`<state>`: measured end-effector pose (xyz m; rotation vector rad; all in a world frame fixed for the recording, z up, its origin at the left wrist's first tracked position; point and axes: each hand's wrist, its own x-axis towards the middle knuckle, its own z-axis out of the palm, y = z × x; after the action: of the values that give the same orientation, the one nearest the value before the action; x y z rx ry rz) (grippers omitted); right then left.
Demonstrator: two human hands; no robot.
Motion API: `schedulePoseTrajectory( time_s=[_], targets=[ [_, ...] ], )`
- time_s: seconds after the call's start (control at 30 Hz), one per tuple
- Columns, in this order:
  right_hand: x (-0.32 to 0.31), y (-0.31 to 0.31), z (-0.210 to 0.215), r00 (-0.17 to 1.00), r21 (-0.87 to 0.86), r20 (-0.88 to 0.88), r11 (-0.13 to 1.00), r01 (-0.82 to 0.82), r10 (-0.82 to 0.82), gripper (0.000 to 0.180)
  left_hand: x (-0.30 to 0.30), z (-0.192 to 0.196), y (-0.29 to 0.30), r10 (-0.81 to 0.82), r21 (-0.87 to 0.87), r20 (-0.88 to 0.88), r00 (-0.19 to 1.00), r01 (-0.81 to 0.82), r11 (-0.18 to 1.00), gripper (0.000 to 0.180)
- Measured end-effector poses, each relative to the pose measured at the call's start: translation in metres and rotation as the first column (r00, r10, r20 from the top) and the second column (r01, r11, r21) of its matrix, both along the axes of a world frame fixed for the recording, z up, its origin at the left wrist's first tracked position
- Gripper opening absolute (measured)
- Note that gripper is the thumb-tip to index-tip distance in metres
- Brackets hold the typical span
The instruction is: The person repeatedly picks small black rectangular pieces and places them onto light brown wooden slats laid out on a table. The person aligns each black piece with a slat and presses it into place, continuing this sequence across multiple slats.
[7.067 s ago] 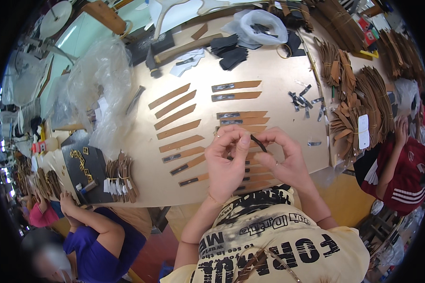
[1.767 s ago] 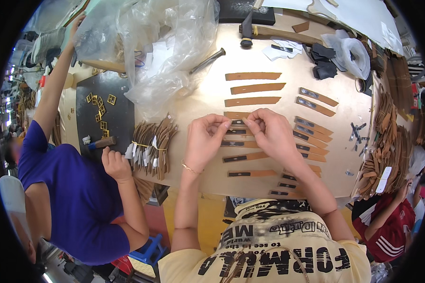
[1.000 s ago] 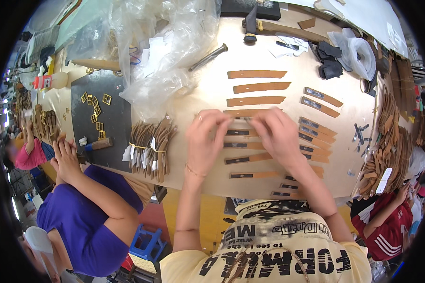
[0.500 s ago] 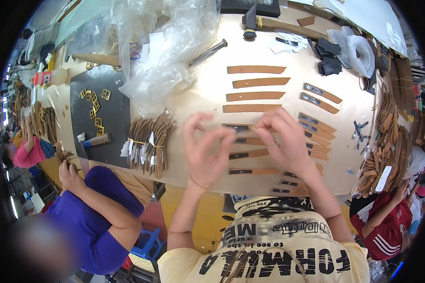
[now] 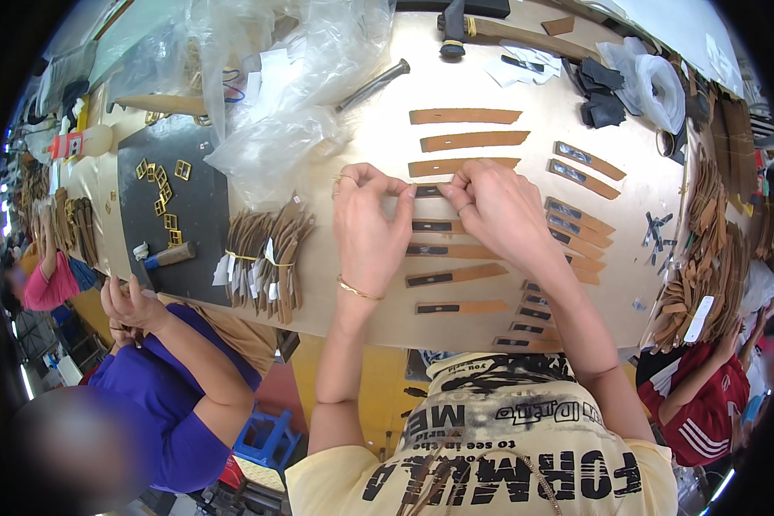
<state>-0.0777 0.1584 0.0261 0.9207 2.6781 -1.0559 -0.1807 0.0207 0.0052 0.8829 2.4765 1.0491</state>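
My left hand (image 5: pixel 371 225) and my right hand (image 5: pixel 499 211) meet over a brown leather strip in a column on the table. Between them a small black patch (image 5: pixel 427 191) with a slot in its middle lies at the strip's left end. Fingers of both hands are closed at the patch's two ends; my right hand hides the rest of that strip. Farther off lie plain leather strips (image 5: pixel 476 139) with a small slit each. Nearer to me, leather strips (image 5: pixel 477 306) bear black patches at their left ends.
More patched strips (image 5: pixel 580 226) lie at the right, beside black scraps (image 5: pixel 658 230) and bundled leather strips (image 5: pixel 705 284). At left are a strip bundle (image 5: pixel 271 267), a black mat (image 5: pixel 202 267) with gold buckles, and plastic bags (image 5: pixel 275 155). A hammer (image 5: pixel 453 34) lies far off. Co-workers sit both sides.
Both hands have moved away from me, from a patched strip to the one beyond it. A black patch now shows there. My left fingers, apart before, have closed at its end.
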Motion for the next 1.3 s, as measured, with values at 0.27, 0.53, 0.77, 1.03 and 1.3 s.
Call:
schedulePoseTrajectory(
  time_s=[0.27,0.53,0.77,1.03,1.3],
  targets=[
    [0.0,-0.002,-0.006,1.0,0.034,-0.011,0.999,0.004,-0.003,0.026,-0.003,0.001,-0.001,0.007,-0.003,0.044,0.999,-0.007,1.0,0.009],
    [-0.001,-0.003,-0.004,1.0,0.049,-0.008,0.999,0.003,-0.002,0.024,-0.002,-0.001,-0.001,0.007,-0.017,-0.004,1.0,-0.007,1.0,0.009],
    [-0.002,-0.002,-0.001,0.999,0.035,0.032,0.999,-0.021,0.02,0.023,-0.001,-0.003,0.0,0.014,-0.032,-0.015,1.0,-0.015,0.999,0.01],
    [0.001,-0.009,-0.009,1.0,0.122,-0.029,0.992,0.01,-0.007,0.025,0.006,-0.014,-0.009,0.058,0.099,-0.103,0.993,-0.048,0.994,0.017],
    [0.003,-0.013,-0.011,1.0,0.151,0.022,0.988,0.01,-0.013,0.018,0.034,-0.021,-0.026,-0.241,-0.293,-0.51,0.826,0.096,0.951,0.048]
  ],
)
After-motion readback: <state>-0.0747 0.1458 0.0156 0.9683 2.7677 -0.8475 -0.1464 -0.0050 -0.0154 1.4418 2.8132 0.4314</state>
